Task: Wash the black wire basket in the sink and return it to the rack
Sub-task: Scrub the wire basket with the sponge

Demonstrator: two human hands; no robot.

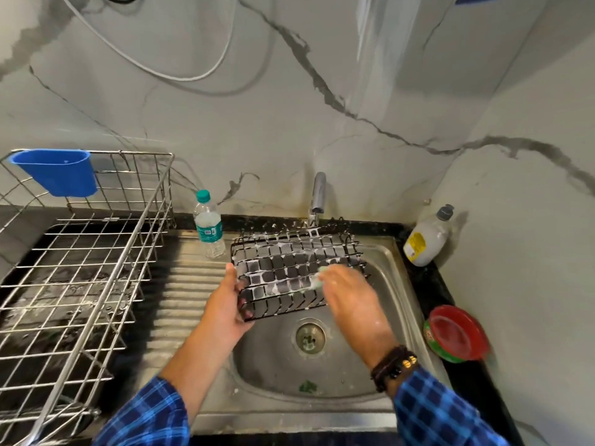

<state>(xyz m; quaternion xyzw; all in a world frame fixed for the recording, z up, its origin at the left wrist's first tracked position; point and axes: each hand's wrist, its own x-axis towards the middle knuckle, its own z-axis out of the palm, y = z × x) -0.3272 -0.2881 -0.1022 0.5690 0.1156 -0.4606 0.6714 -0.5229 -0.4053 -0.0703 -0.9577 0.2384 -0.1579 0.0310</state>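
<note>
1. A person holds a black wire basket [297, 268] tilted over a steel sink [391, 278], its far edge under the tap [318, 196] and its wires streaked with white foam.
2. The left hand [227, 309] grips the basket's near-left corner, thumb up along its side.
3. The right hand [349, 296], motion-blurred, presses a pale green scrubber [318, 280] against the basket's mesh, fingers curled on it.
4. A steel dish rack [80, 272] with a blue cup holder [58, 172] stands left of the ribbed drainboard [185, 284].
5. A plastic water bottle [208, 225] stands just beside the basket; a dish-soap bottle [428, 239] and a red-lidded tub [457, 333] sit on the counter to the right.
</note>
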